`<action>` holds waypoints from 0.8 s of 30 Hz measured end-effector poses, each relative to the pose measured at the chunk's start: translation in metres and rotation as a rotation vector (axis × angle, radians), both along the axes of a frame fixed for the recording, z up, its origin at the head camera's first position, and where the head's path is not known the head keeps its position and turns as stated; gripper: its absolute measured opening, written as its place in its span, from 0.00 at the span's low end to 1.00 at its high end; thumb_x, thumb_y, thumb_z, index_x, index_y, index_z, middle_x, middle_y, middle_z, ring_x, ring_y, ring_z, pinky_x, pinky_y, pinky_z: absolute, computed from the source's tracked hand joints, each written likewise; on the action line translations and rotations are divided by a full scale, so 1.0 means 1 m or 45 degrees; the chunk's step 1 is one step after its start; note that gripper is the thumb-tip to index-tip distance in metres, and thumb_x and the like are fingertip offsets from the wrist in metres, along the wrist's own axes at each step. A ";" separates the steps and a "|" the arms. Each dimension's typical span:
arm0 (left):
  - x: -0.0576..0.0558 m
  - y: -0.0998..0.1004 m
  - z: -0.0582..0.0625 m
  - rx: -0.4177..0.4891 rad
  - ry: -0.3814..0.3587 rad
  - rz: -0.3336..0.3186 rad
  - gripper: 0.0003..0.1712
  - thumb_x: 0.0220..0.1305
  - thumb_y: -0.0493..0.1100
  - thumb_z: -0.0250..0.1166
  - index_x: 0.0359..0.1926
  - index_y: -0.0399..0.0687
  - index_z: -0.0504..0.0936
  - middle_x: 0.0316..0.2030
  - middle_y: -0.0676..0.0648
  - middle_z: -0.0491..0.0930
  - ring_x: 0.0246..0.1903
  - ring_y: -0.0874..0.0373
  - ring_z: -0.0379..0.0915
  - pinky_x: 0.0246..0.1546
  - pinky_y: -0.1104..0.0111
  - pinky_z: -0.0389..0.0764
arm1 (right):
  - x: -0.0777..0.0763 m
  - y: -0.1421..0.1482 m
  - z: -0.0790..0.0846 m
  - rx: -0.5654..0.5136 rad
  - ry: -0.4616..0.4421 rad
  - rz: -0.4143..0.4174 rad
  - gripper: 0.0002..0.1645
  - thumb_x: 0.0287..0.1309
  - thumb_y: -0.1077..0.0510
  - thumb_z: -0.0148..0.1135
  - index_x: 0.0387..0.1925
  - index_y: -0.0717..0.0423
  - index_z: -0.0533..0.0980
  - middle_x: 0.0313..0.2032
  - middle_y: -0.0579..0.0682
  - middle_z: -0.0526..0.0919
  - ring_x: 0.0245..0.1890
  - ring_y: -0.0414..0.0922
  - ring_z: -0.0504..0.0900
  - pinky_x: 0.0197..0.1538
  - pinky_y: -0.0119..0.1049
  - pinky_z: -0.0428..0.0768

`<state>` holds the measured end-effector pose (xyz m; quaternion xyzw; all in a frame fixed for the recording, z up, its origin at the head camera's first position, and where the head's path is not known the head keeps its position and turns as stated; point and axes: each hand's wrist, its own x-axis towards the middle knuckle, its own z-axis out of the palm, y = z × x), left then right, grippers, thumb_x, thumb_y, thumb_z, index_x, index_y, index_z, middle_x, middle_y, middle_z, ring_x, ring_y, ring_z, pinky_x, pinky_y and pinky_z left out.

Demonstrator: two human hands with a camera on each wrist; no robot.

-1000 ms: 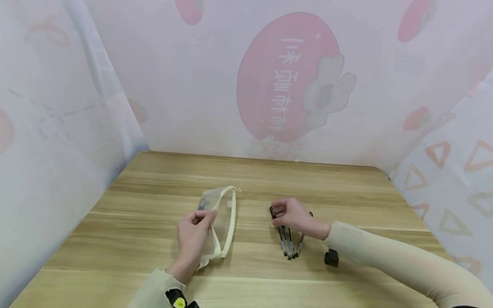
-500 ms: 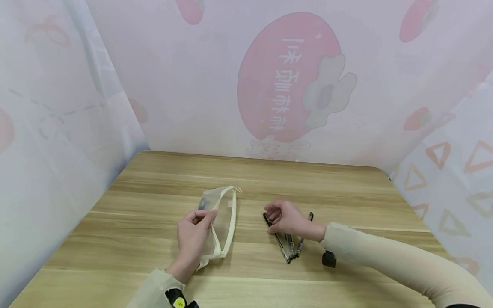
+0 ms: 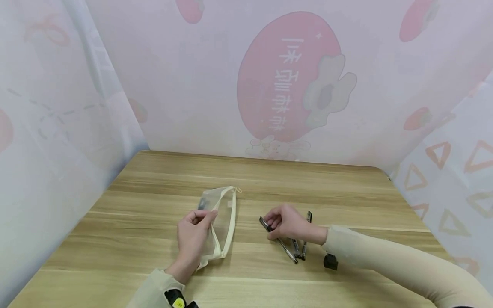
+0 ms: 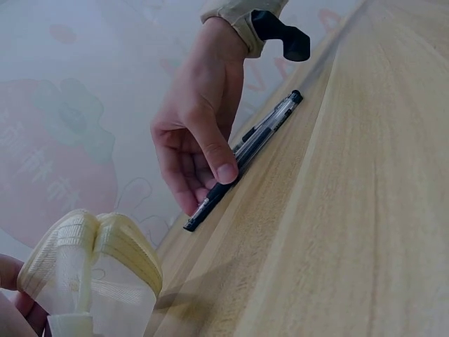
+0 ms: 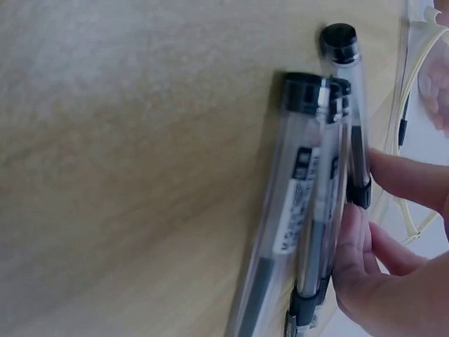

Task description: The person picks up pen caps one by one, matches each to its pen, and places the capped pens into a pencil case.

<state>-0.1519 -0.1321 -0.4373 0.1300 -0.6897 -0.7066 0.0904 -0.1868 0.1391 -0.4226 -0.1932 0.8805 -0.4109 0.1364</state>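
Observation:
A translucent mesh zip pouch [image 3: 223, 224] with cream edging lies on the table, its mouth spread. My left hand [image 3: 192, 235] pinches its near-left edge between thumb and fingers. To the right, my right hand [image 3: 289, 223] pinches a clear-barrelled pen [image 3: 286, 249] with black ends, slanting across the wood. In the left wrist view the thumb presses on that pen [image 4: 270, 133] from one side, fingers on the other. Several similar pens [image 5: 295, 182] lie close beside the right hand, partly covered by it in the head view.
A dark patch [image 3: 202, 203] shows through the pouch's far-left mesh; its kind is unclear. The wooden table [image 3: 154, 179] is bounded by printed curtains [image 3: 192, 85] at the back and sides. A small cord loop [image 3: 238, 189] sticks out at the pouch's far corner.
The pen's upper end has shifted left and nearer, so the pen slants more, apart from the other pens. My right hand moved slightly nearer. The left hand and pouch have stayed still.

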 end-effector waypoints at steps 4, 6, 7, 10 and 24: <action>0.000 0.000 0.001 -0.011 -0.002 -0.002 0.15 0.57 0.46 0.74 0.35 0.37 0.83 0.29 0.48 0.81 0.29 0.60 0.73 0.28 0.76 0.76 | 0.001 0.001 0.000 0.046 0.010 0.024 0.23 0.40 0.69 0.79 0.43 0.64 0.82 0.33 0.50 0.82 0.34 0.46 0.80 0.37 0.32 0.81; 0.000 0.000 0.000 -0.012 -0.003 -0.002 0.16 0.57 0.46 0.74 0.35 0.38 0.83 0.29 0.48 0.81 0.29 0.60 0.73 0.28 0.76 0.76 | 0.002 0.002 0.000 0.059 0.012 0.042 0.22 0.42 0.69 0.78 0.44 0.63 0.83 0.34 0.49 0.82 0.34 0.46 0.80 0.37 0.33 0.81; 0.000 0.000 0.000 -0.014 -0.004 0.000 0.16 0.57 0.46 0.74 0.35 0.38 0.83 0.29 0.48 0.81 0.29 0.60 0.73 0.28 0.76 0.76 | 0.002 0.003 0.000 0.055 0.012 0.050 0.21 0.43 0.69 0.77 0.43 0.63 0.83 0.34 0.49 0.82 0.34 0.46 0.80 0.37 0.33 0.82; -0.001 -0.001 -0.002 -0.016 -0.004 0.007 0.15 0.56 0.46 0.75 0.35 0.38 0.83 0.29 0.49 0.81 0.30 0.60 0.73 0.28 0.76 0.76 | 0.002 0.004 -0.002 0.046 0.020 0.076 0.17 0.46 0.69 0.76 0.42 0.61 0.84 0.34 0.48 0.83 0.34 0.44 0.81 0.37 0.33 0.82; 0.000 -0.002 -0.002 -0.012 0.003 0.007 0.15 0.57 0.45 0.75 0.35 0.37 0.83 0.29 0.48 0.81 0.29 0.61 0.73 0.27 0.76 0.76 | 0.003 0.006 -0.004 0.006 0.009 0.048 0.14 0.54 0.69 0.70 0.44 0.59 0.85 0.39 0.48 0.86 0.37 0.44 0.83 0.40 0.33 0.83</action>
